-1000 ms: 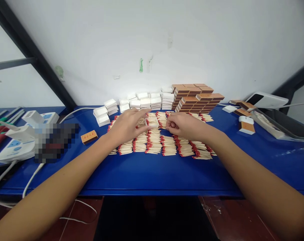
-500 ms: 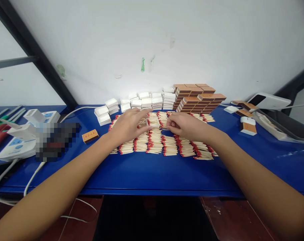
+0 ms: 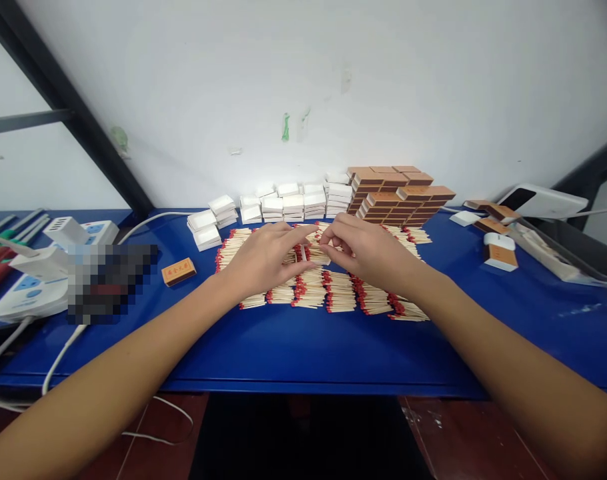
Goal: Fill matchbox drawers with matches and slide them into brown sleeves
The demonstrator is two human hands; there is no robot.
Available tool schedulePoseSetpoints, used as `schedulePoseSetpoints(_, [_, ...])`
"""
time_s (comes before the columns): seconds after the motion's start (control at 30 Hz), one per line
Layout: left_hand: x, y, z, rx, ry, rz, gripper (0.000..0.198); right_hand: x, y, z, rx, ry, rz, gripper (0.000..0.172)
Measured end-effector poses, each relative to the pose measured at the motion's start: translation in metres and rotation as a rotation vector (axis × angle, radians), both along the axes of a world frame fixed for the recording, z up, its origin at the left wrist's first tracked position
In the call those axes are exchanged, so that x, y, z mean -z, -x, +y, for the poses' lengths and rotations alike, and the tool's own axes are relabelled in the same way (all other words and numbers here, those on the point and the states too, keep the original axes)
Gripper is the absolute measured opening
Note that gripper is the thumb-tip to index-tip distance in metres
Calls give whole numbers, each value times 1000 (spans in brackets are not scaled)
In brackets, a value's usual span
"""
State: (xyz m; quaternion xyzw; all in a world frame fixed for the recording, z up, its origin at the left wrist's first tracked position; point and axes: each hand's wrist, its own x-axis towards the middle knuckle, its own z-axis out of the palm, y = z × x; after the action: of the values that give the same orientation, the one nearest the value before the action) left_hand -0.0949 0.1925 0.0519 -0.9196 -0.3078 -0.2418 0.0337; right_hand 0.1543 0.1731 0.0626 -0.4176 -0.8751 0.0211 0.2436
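In the middle of the blue table, my left hand holds a small white matchbox tray between thumb and index finger. Part of the tray is hidden by my fingers. My right hand is closed in a pinch at the tray's right end; whatever its fingertips hold is too small to make out. Beneath and around both hands lie rows of red-tipped matches, laid in several bundles across the table.
White matchbox trays are stacked along the wall beside piled brown matchboxes. A single matchbox lies at left, near a power strip with cables. On the right are a white device, loose matchboxes and a dark pouch.
My right hand has moved left and up from the matches to the tray. My left hand has shifted slightly right and down, still with the tray.
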Motion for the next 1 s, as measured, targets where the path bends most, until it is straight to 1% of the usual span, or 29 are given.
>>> schedulePoseSetpoints(0.1, [0, -1, -1, 1, 14, 5, 57, 2, 1, -1, 16, 2, -19, 13])
schedulePoseSetpoints(0.23, [-1, 1, 1, 7, 23, -15, 57, -3, -1, 0, 16, 8, -24, 16])
schedulePoseSetpoints(0.33, [-2, 4, 3, -5, 9, -31, 57, -8, -8, 4, 56, 17, -30, 18])
schedulePoseSetpoints(0.4, [-2, 6, 6, -17, 3, -36, 59, -9, -14, 9, 88, 40, -59, 17])
schedulePoseSetpoints(0.53, [-3, 10, 10, -32, -10, -65, 58, -4, -21, 17, 59, 186, -182, 12])
schedulePoseSetpoints(0.63, [-4, 11, 12, -50, -16, -78, 57, 0, -20, 18, 35, 250, -209, 13])
schedulePoseSetpoints(0.73, [-4, 11, 12, -52, -17, -80, 57, 2, -17, 18, 18, 245, -202, 14])
schedulePoseSetpoints(0.87, [-4, 10, 11, -48, -8, -67, 58, 3, -16, 17, 31, 237, -182, 15])
schedulePoseSetpoints(1.0, [-3, 11, 12, -47, -10, -66, 58, 3, -17, 18, -1, 223, -188, 16])
